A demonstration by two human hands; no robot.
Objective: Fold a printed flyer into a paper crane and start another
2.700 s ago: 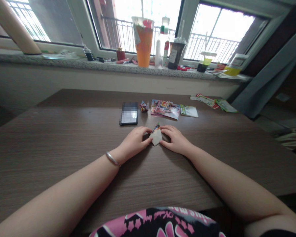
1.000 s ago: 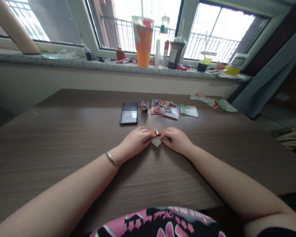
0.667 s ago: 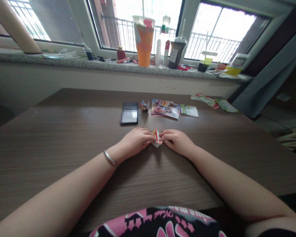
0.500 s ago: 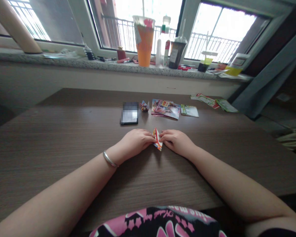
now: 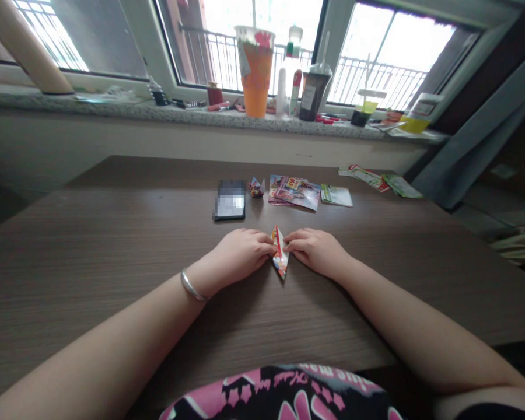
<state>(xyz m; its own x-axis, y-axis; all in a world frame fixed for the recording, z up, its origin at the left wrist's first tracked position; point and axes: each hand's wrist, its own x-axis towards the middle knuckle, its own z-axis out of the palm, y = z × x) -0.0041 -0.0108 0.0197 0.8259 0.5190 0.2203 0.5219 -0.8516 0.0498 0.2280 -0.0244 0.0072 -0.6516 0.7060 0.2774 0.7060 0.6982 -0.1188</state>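
A tall clear cup (image 5: 256,76) is holding something orange on the speckled stone windowsill (image 5: 114,112). To its right, a lidded cup (image 5: 314,96) with a straw is showing dark contents, and a smaller cup (image 5: 363,111) is showing yellow above black. At the sill's right end, a translucent container (image 5: 416,115) is holding something yellow.

Below, on the wood-grained tabletop (image 5: 201,332), a folded paper (image 5: 280,259) is lying between the two hands, near a dark-edged tablet (image 5: 230,201), a small folded paper figure (image 5: 256,189) and overlapping printed leaflets (image 5: 295,192). A stack of cards (image 5: 336,196) is sitting just beside the leaflets. Nothing is standing between the hands and the paper.

The left hand (image 5: 244,254) is pinching the paper's left edge in its grip; the right hand's (image 5: 318,251) grip is pinching the right edge. The paper is forming a narrow diamond, pointed at both ends, its printed surface showing red, orange and white.
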